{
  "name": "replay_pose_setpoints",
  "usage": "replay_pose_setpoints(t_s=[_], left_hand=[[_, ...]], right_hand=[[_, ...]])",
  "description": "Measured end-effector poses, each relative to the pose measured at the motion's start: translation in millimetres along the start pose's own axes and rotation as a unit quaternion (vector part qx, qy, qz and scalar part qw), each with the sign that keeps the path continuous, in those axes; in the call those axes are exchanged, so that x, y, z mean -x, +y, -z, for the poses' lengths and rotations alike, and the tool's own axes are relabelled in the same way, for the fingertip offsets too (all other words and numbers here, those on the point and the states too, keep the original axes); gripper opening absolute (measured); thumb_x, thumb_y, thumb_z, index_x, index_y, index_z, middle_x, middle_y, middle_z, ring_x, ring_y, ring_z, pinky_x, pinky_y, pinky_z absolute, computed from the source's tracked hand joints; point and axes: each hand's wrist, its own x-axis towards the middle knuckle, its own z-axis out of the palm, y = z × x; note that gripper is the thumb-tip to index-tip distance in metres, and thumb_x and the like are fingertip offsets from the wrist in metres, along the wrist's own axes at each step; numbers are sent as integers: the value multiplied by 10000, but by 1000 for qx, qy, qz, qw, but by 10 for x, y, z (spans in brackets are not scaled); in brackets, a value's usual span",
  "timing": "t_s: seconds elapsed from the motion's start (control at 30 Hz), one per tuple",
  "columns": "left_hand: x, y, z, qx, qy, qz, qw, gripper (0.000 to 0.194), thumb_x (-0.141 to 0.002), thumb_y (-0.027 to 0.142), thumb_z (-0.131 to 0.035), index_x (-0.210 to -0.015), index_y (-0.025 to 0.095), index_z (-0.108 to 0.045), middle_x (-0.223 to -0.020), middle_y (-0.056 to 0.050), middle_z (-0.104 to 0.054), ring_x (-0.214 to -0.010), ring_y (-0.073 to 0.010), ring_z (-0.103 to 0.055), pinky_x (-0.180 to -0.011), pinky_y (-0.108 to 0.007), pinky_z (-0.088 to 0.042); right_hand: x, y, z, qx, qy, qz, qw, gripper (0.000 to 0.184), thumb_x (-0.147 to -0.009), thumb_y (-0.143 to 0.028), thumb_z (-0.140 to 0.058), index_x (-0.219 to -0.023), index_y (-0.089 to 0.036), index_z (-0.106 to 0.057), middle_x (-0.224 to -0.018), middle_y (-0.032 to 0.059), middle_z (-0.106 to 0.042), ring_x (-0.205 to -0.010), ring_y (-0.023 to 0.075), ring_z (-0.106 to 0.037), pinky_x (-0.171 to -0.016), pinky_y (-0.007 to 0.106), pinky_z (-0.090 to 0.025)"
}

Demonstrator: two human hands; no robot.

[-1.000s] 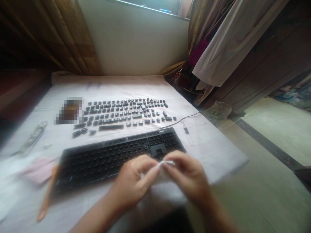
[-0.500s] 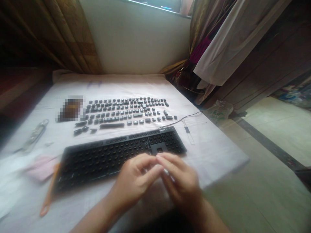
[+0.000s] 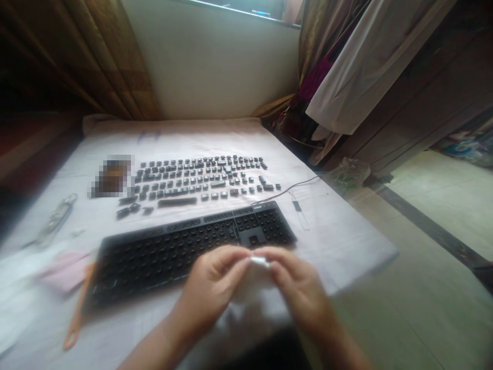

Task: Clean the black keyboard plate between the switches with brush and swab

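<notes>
Just in front of the keyboard, my left hand (image 3: 217,277) and my right hand (image 3: 300,280) meet at the fingertips. Both are closed in a pinch on a small white piece (image 3: 259,261), soft-looking and blurred; its kind does not show clearly. Beyond them lies a black keyboard (image 3: 173,252) with its keycaps off and the bare key sockets showing. Farther back, loose black keycaps (image 3: 192,180) are laid out in rows, with the long space bar (image 3: 177,202) at their near side.
An orange handle (image 3: 75,321) lies by the keyboard's left end, beside a pink cloth (image 3: 65,270) and white sheet-like material (image 3: 19,303). A metallic tool (image 3: 57,216) and a pixelated item (image 3: 112,176) are farther left. The keyboard's cable (image 3: 296,184) runs off the right table edge near a wire keycap puller (image 3: 296,206).
My fingers have shifted, the right hand moving slightly right and opening a gap below the fingertips. The white piece between them shows more plainly now. The keyboard and keycaps stay put.
</notes>
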Motion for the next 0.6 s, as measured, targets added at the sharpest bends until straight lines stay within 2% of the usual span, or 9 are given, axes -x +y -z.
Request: replay_pose_setpoints(t_s=[0.07, 0.13, 0.23, 0.4, 0.5, 0.6], left_hand=[[14, -13, 1, -57, 14, -63, 996, 137, -898, 266, -612, -909, 229, -743, -866, -3, -751, -796, -129, -679, -752, -205, -497], [28, -9, 1, -92, 12, -108, 990, 137, -914, 236, -586, -924, 231, -722, -843, 7, -738, -754, -111, -666, -710, -191, -490], [41, 16, -3, -126, 18, -136, 982, 128, -922, 238, -575, -904, 228, -702, -792, 10, -706, -696, -106, -638, -658, -193, -474], [33, 40, 5, -135, 32, -69, 988, 170, -917, 327, -589, -823, 212, -672, -762, -4, -673, -689, -130, -613, -663, -224, -467], [26, 49, 17, -104, 21, -40, 994, 220, -920, 369, -578, -821, 208, -692, -784, -23, -693, -719, -148, -623, -697, -239, -480], [32, 61, 18, -70, 1, -7, 998, 226, -905, 395, -599, -874, 203, -714, -822, -38, -714, -759, -164, -639, -722, -249, -489]], right_hand=[[-14, -3, 10, -44, -2, -73, 996, 333, -984, -428, -509, -917, -221, -761, -917, 33, -773, -823, 166, -719, -698, 215, -561], [-36, 5, 7, -73, -7, -129, 989, 325, -937, -467, -581, -864, -208, -762, -836, 27, -761, -740, 155, -700, -639, 208, -543], [-56, 12, -15, -100, -26, -149, 983, 291, -806, -480, -732, -875, -199, -757, -784, 21, -748, -682, 157, -684, -597, 221, -542], [-61, -42, -76, -49, -23, -79, 995, 194, -836, -383, -701, -835, -193, -743, -721, 16, -732, -622, 145, -658, -555, 219, -528], [-76, -70, -97, 38, 8, -1, 999, 148, -864, -300, -659, -783, -190, -713, -692, 11, -716, -595, 136, -641, -547, 214, -515], [-91, -67, -103, 119, 41, 84, 988, 124, -886, -251, -627, -789, -200, -684, -684, 2, -698, -603, 133, -637, -559, 217, -505]])
